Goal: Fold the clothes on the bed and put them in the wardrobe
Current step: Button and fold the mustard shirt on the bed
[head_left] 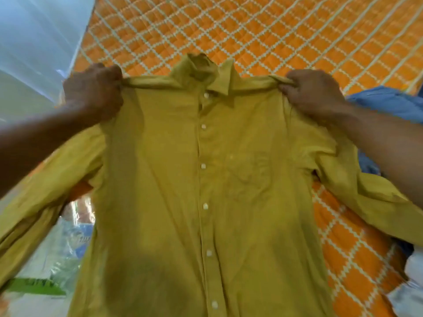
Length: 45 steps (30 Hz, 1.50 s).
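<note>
A mustard-yellow button-up shirt [174, 184] hangs spread out in front of me, buttoned, collar at the top and white buttons down the middle. My left hand [95, 92] grips its left shoulder seam and my right hand [313, 92] grips the right shoulder seam. Both sleeves droop outward under my forearms. Behind the shirt lies the bed with an orange and white checked cover [251, 30]. The shirt's lower hem is out of view.
A blue garment [389, 104] lies on the bed at the right, behind my right arm. More pale clothing [412, 282] sits at the lower right. Clear plastic bags [64, 252] lie at the lower left beside the bed. A pale wall or curtain [34, 42] stands at the left.
</note>
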Motion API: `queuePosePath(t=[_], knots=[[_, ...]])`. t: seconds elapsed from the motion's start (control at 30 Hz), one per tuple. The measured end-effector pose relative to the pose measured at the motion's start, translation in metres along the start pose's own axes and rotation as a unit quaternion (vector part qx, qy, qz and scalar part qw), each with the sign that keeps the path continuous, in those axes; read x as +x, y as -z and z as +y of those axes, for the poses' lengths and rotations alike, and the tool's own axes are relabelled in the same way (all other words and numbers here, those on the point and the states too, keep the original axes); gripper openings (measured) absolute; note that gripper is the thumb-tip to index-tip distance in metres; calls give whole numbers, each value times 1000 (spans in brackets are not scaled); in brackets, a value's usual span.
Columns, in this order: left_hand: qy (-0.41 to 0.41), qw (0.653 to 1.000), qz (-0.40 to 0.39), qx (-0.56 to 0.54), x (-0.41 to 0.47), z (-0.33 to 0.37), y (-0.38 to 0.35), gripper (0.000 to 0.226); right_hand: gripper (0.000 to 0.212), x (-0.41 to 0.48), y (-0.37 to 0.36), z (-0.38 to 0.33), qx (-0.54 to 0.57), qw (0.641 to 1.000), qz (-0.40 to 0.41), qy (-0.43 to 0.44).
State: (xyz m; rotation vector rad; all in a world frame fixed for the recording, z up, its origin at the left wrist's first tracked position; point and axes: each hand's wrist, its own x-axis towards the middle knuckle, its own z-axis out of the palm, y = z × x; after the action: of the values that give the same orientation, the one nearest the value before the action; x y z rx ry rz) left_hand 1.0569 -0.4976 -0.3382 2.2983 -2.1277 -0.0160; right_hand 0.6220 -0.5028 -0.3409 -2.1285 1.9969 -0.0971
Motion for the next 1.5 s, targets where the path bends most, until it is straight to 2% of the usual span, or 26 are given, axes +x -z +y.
queuePosePath(t=[0.07, 0.1, 0.13, 0.2, 0.3, 0.37, 0.43, 0.53, 0.6, 0.63, 0.7, 0.8, 0.83, 0.9, 0.97, 1.03, 1.13, 1.17, 1.2, 1.27, 1.3, 1.33, 1.37, 1.43, 1.47, 1.5], knots=[[45, 998, 43, 12, 28, -3, 8, 42, 33, 36, 10, -9, -31, 996, 75, -24], [63, 997, 35, 16, 34, -2, 7, 56, 39, 47, 10, -18, -46, 994, 90, -38], [73, 997, 27, 2, 36, 3, 2, 68, 48, 55, 5, -28, -53, 993, 90, -51], [68, 996, 33, -55, 23, 20, -13, 74, 56, 52, -14, -49, -33, 995, 81, -48], [-12, 992, -2, -128, -63, 49, -45, 72, 56, -16, -60, -75, 36, 997, 63, -15], [-10, 988, -75, -138, -150, 55, -66, 74, 58, -95, -92, -78, 42, 998, 31, -15], [18, 988, -102, -114, -238, 38, -80, 73, 62, -183, -115, -68, 4, 1000, 5, -18], [142, 983, -84, -84, -332, -12, -77, 76, 63, -297, -123, -41, -11, 996, 30, -88], [292, 948, -84, -91, -358, -45, -65, 81, 65, -343, -116, -27, 14, 989, 55, -139], [341, 931, -89, -91, -369, -56, -58, 85, 67, -361, -111, -20, 35, 985, 56, -160], [358, 922, -93, -118, -373, -68, -45, 84, 75, -372, -105, -13, 112, 973, 47, -197], [326, 915, -153, -184, -365, -67, -30, 46, 81, -364, -96, -18, 257, 946, -8, -198], [318, 916, -167, -176, -362, -65, -27, 33, 78, -361, -95, -22, 284, 942, -39, -176], [318, 924, -157, -143, -361, -67, -26, 24, 65, -357, -95, -32, 281, 950, -89, -102], [363, 915, -142, -104, -380, -74, -19, 23, 47, -380, -89, -44, 282, 949, -121, -72], [433, 886, -149, -79, -414, -90, -16, 25, 44, -427, -88, -53, 275, 943, -178, -64], [541, 824, -167, -16, -464, -110, -20, 50, 61, -501, -80, -70, 244, 915, -313, -65], [552, 821, -145, -14, -472, -105, -20, 58, 68, -514, -76, -71, 222, 916, -326, -67], [542, 832, -112, -34, -472, -95, -19, 62, 73, -517, -72, -71, 217, 919, -318, -85], [429, 897, -55, -90, -454, -60, -19, 65, 72, -491, -67, -62, 289, 910, -227, -191], [336, 934, -43, -115, -443, -36, -20, 68, 71, -468, -67, -52, 345, 888, -167, -252], [233, 963, -44, -130, -430, -11, -24, 71, 69, -441, -67, -42, 417, 848, -95, -314], [139, 979, -55, -142, -416, 18, -28, 71, 70, -415, -66, -31, 503, 778, -25, -376], [-3, 983, -87, -161, -379, 85, -36, 71, 70, -354, -64, 5, 638, 595, 101, -478], [-58, 981, -101, -154, -358, 121, -40, 72, 63, -324, -59, 24, 668, 533, 141, -500], [-100, 979, -113, -140, -339, 155, -43, 75, 56, -300, -53, 42, 691, 493, 157, -505]])
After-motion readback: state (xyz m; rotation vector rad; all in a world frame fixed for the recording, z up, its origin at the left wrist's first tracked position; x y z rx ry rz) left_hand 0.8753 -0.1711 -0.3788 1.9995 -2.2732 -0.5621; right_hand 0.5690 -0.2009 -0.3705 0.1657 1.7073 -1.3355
